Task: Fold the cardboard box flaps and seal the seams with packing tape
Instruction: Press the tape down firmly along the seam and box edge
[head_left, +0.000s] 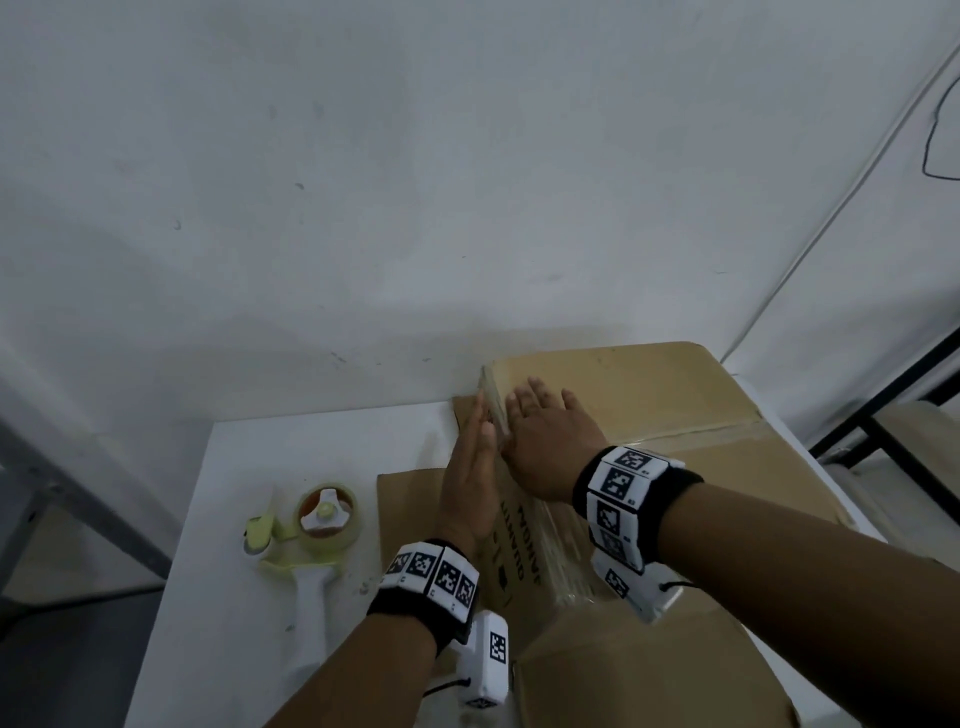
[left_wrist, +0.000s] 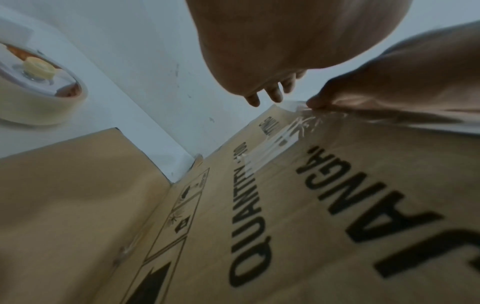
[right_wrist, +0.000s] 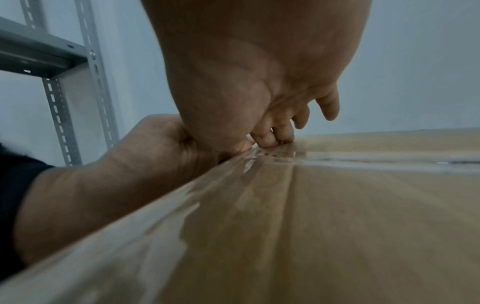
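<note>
White wall and a white tabletop (head_left: 249, 519) frame the scene, with a grey slotted metal shelf frame (right_wrist: 62, 115) off to one side. On the tabletop sits a brown printed cardboard box (head_left: 649, 410), its top flaps folded shut and a strip of clear packing tape (right_wrist: 363, 162) running along the centre seam and over the left edge. The right hand (head_left: 540, 441) lies flat on the box top with straight fingers pressing the tape end, holding nothing. The left hand (head_left: 467, 483), also flat and empty, presses the tape tail against the box's printed side. A yellow-and-white handheld tape dispenser (head_left: 306, 540) rests on the tabletop, just beside a loose flap. The tape looks wrinkled at the corner; uneven pressure could trap creases, and that end might lift later.
</note>
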